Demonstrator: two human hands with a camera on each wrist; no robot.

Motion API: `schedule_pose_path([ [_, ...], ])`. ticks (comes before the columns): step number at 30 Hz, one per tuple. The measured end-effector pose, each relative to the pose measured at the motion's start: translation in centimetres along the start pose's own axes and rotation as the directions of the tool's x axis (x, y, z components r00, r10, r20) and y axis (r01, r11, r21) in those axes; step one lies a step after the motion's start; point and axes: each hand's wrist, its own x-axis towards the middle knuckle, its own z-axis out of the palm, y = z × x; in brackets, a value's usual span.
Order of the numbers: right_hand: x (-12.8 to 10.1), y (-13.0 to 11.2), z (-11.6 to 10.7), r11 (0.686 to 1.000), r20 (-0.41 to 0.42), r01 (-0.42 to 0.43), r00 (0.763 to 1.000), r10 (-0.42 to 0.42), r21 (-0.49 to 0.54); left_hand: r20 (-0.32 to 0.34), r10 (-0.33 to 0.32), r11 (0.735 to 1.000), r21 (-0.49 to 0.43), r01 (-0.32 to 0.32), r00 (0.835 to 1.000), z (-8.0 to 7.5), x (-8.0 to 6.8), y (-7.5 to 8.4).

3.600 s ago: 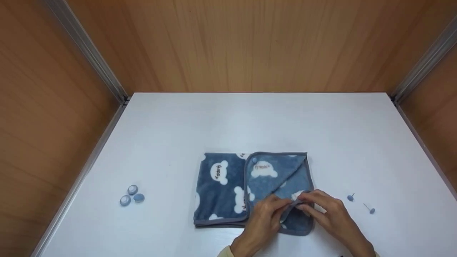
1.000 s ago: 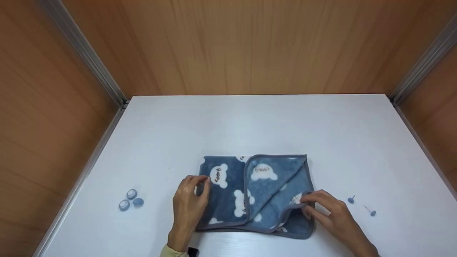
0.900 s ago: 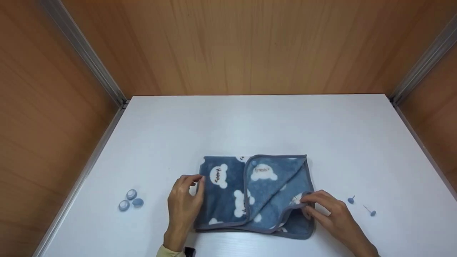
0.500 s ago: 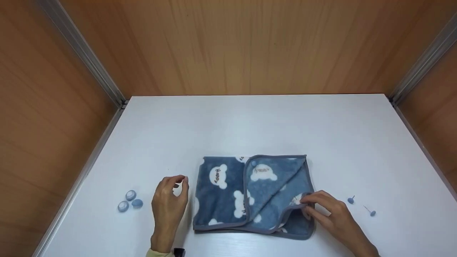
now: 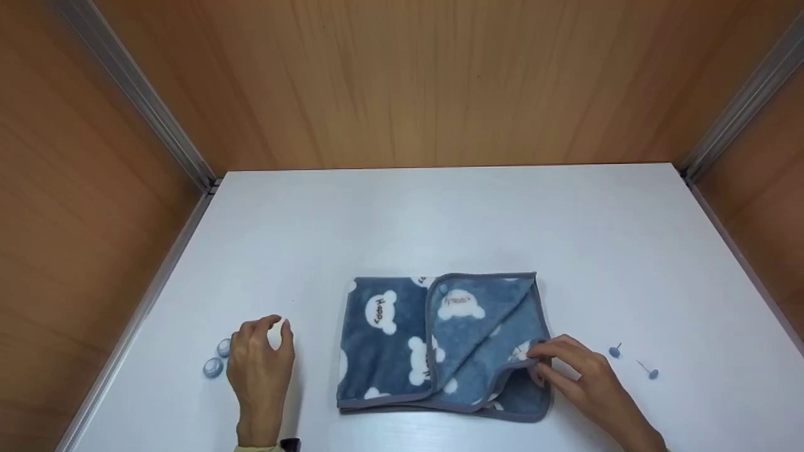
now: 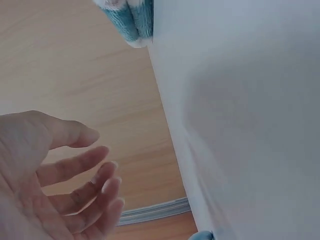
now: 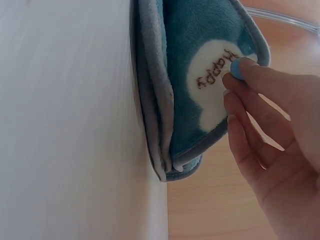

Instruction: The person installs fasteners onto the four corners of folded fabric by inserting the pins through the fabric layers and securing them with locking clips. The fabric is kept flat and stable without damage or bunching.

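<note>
Grip: right hand (image 5: 581,373) pinches the raised near-right corner of a folded blue fleece blanket (image 5: 386,355) with white bear prints and grey trim, thumb tip on a small round blue disc (image 7: 236,70).
Blanket: otherwise mostly flat on the white tabletop (image 5: 408,220), between the hands.
Left hand (image 5: 259,364): loosely curved, thumb and fingertips slightly apart, holding nothing, beside round, pale-ringed blue caps (image 5: 213,367).
Blue-headed metal pins (image 5: 614,352): two, lying right of the right hand.
</note>
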Motion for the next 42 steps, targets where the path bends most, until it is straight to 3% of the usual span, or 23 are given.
schedule_pose_path([
  [6, 0.0, 0.0, 0.0, 1.000, 0.000, -0.006, 1.000, 0.006, 0.013, 0.014, -0.071, 0.993, 0.092, 0.069, 0.997, -0.3, -0.1, -0.7],
  [11, -0.1, 0.1, 0.0, 1.000, -0.007, 0.011, 1.000, -0.011, 0.006, 0.055, -0.162, 0.979, 0.138, 0.153, 0.985, -0.6, -0.2, -0.9],
  [15, 0.0, 0.3, 0.0, 1.000, -0.014, 0.024, 1.000, -0.024, 0.002, 0.136, -0.245, 0.962, 0.157, 0.223, 0.960, -0.8, -0.1, -1.0],
  [20, -0.1, 0.4, -0.1, 0.999, -0.020, 0.036, 0.999, -0.036, 0.003, 0.271, -0.321, 0.942, 0.186, 0.278, 0.907, -0.8, -0.1, -1.1],
  [22, -0.1, 0.4, -0.1, 0.999, -0.018, 0.035, 0.999, -0.035, 0.007, 0.294, -0.325, 0.942, 0.183, 0.281, 0.899, -0.6, -0.1, -1.2],
  [26, -0.2, 0.4, -0.1, 1.000, -0.011, 0.018, 1.000, -0.018, 0.012, 0.265, -0.299, 0.949, 0.186, 0.256, 0.917, -0.7, -0.2, -1.4],
  [28, -0.1, 0.4, -0.1, 1.000, -0.008, 0.013, 1.000, -0.013, 0.013, 0.266, -0.307, 0.946, 0.194, 0.261, 0.914, -0.7, -0.3, -1.6],
  [34, -0.1, 0.3, -0.1, 1.000, 0.003, -0.006, 1.000, 0.006, 0.013, 0.372, -0.349, 0.935, 0.204, 0.291, 0.860, -1.1, -0.3, -2.1],
  [42, -0.2, 0.4, -0.1, 1.000, -0.006, 0.019, 1.000, -0.019, 0.009, 0.424, -0.361, 0.933, 0.165, 0.321, 0.831, -1.1, -0.2, -2.0],
])
